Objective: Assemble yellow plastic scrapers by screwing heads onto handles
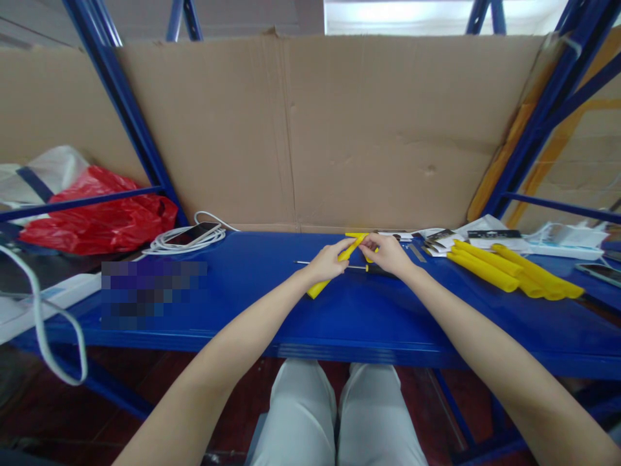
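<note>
My left hand (330,261) is closed around a long, narrow yellow piece (319,288), which slants up and away from me above the table. At its far end, the fingertips of my right hand (385,251) are pinched together against it; any small part between them is hidden. More yellow shows just behind and below the fingers, too covered to make out. Beneath both hands a screwdriver (359,267) lies crosswise on the blue table (272,304), its dark handle under my right wrist and its thin shaft pointing left.
Several yellow tube-like pieces (490,266) lie to the right, beside small packets (444,239) and a metal strip (416,253). A coiled white cable (187,241) and red bag (107,210) are left. Cardboard (339,129) stands behind; a phone (601,273) rests far right.
</note>
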A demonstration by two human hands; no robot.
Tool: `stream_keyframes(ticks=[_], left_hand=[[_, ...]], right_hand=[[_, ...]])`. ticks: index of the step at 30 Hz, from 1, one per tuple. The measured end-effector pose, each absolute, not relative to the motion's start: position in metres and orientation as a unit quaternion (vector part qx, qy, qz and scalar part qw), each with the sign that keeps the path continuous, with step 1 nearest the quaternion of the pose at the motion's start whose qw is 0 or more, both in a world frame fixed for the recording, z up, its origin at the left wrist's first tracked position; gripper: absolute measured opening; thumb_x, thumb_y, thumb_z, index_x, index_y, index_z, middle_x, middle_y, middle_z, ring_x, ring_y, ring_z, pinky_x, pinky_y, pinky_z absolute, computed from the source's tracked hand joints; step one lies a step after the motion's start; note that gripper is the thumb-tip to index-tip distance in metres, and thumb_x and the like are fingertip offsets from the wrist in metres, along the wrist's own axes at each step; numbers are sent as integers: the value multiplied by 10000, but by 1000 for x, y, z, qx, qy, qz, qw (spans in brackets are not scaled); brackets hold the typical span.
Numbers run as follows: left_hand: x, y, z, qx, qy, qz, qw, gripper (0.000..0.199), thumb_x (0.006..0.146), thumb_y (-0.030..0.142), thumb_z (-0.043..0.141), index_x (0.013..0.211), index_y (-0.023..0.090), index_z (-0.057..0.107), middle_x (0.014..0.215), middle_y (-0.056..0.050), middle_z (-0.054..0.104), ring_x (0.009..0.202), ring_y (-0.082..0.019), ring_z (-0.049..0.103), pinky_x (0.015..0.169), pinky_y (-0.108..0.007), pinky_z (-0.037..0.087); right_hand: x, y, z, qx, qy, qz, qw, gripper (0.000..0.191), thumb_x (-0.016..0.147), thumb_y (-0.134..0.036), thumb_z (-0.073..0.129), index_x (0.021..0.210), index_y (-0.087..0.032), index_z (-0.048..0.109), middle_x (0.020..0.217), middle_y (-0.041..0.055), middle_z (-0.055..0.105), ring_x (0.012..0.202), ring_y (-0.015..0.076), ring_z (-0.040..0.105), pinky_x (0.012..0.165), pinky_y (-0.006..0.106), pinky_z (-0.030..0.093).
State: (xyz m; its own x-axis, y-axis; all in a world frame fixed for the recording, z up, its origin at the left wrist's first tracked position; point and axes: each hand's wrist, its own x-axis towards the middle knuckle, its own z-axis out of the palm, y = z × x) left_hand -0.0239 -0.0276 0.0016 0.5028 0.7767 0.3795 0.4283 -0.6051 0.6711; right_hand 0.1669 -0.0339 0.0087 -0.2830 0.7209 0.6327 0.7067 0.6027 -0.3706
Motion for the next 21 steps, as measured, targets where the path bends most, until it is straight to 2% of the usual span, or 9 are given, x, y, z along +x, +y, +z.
stream_keyframes(ticks=[9,15,21], left_hand=[[-24,-27,2,834,358,328,263,684,724,23,516,1373,236,523,1327,-70,607,699,-113,660,703,-247,555],[-24,-25,0,829,348,344,270,695,703,9,520,1359,240,538,1335,-65,604,748,-125,666,698,-242,567],[-26,-22,-1,811,351,357,304,691,719,14,535,1383,206,500,1383,-116,556,562,-57,609,554,-207,548]], right_hand=[[167,-36,11,-456,-801,2,388,95,787,-224,537,727,-197,607,679,30,666,602,155,602,609,265,456],[168,-36,12,-460,-801,-1,383,90,779,-220,540,739,-192,616,698,42,677,630,165,622,621,271,461],[172,-32,12,-469,-800,-33,372,106,791,-216,544,757,-191,641,708,36,690,626,154,624,628,258,466]])
